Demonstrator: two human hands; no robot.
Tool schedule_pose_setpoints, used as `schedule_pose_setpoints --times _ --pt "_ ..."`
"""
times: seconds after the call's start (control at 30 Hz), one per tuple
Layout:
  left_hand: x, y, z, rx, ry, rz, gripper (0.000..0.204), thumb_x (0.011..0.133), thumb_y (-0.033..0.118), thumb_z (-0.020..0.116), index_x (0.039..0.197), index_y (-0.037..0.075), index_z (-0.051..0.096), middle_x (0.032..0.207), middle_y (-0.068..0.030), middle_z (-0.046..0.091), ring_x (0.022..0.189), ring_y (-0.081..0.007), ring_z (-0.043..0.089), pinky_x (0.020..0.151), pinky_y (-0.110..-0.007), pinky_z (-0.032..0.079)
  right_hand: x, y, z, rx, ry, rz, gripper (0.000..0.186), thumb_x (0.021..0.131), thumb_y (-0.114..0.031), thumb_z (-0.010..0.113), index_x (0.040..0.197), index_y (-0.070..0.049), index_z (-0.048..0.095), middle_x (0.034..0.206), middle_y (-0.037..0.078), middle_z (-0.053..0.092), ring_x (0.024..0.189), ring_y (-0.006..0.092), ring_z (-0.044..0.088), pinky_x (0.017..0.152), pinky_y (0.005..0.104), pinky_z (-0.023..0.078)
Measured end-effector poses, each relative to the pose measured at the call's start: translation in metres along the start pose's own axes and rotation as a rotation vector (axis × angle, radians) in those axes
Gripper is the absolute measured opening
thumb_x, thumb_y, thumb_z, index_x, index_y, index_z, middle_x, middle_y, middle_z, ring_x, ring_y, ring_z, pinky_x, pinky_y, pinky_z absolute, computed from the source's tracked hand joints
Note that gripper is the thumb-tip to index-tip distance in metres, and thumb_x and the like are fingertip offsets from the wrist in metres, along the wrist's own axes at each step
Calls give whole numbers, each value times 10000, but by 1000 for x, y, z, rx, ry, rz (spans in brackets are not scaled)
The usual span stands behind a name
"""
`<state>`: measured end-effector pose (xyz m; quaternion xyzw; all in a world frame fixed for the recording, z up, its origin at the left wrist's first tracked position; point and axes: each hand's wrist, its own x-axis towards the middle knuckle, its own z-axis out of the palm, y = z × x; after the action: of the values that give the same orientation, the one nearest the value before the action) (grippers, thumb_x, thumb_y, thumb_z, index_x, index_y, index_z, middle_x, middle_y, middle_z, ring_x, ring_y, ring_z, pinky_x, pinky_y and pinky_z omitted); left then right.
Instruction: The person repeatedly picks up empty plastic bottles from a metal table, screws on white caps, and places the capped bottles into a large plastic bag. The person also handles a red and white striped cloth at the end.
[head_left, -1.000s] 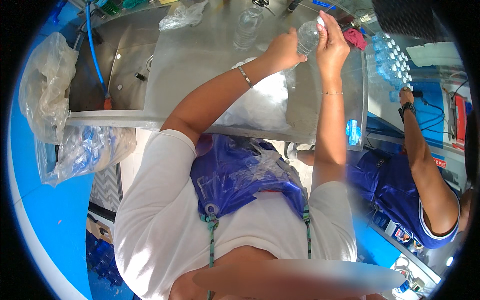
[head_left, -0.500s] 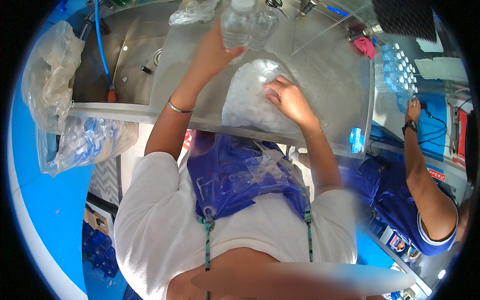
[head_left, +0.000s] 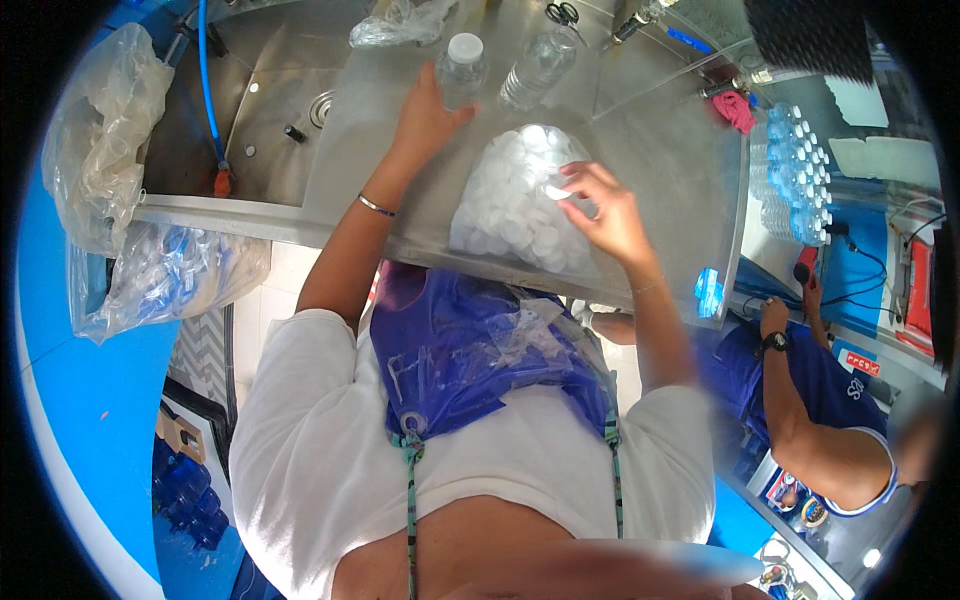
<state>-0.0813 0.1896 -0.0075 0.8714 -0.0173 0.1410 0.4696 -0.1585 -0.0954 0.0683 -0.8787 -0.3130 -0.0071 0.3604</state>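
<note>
A clear plastic bottle (head_left: 461,84) with a white cap stands upright on the steel counter, and the fingers of my left hand (head_left: 428,122) are wrapped round its side. Between the thumb and fingertips of my right hand (head_left: 612,218) is a white bottle cap (head_left: 556,192). That hand is just above the right side of a clear bag (head_left: 508,212) filled with many loose white caps. A second clear bottle (head_left: 540,72), with no cap that I can see, stands to the right of the held one.
A sink (head_left: 265,130) with a blue hose (head_left: 205,90) lies left. Scissors (head_left: 562,13), crumpled plastic (head_left: 400,25) and a pink cloth (head_left: 734,112) are at the back. To the right, a co-worker (head_left: 800,400) stands near rows of capped bottles (head_left: 795,170).
My right hand has lifted off the bag and now shows a cap in its fingers. The held bottle has moved apart from the second bottle. The co-worker's hand has left the bottle rows.
</note>
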Motion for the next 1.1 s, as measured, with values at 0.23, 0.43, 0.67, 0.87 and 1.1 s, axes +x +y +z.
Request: schedule_pose_setpoints --times 0.23,0.43,0.67,0.87,1.1 --pt "-17 44 -37 540 -642 -15 543 795 254 721 1215 -28 524 1177 -213 604 1077 -389 586 924 -425 462 76 103 -17 822 647 710 164 947 -24 472 1109 -15 490 905 129 607 703 152 580 592 260 499" --pt "-30 99 -29 -21 -453 33 558 830 246 670 1276 -45 502 1213 -228 570 1104 -392 566 988 -450 412 90 156 -6 1214 370 889 225 964 -26 379 1143 12 510 835 101 572 664 148 553 583 268 497" --pt "-21 93 34 61 -82 115 956 782 233 713 1439 -123 117 1406 -374 300 1310 -471 349 1075 -460 346 91 138 -27 1390 336 840 226 961 -24 383 1146 19 505 847 106 549 638 135 492 545 250 424" --pt "13 73 81 -105 66 29 1038 738 150 760 1448 -114 50 1415 -360 280 1304 -478 345 1077 -457 346 89 126 -39 1397 283 825 232 962 -28 398 1161 37 498 869 111 542 638 130 481 538 241 407" --pt "27 56 95 -59 46 43 830 732 218 774 1350 -88 312 1261 -297 475 1162 -445 498 982 -456 419 91 130 -58 1008 275 757 290 925 -47 479 1204 33 495 927 157 602 743 187 574 617 284 483"
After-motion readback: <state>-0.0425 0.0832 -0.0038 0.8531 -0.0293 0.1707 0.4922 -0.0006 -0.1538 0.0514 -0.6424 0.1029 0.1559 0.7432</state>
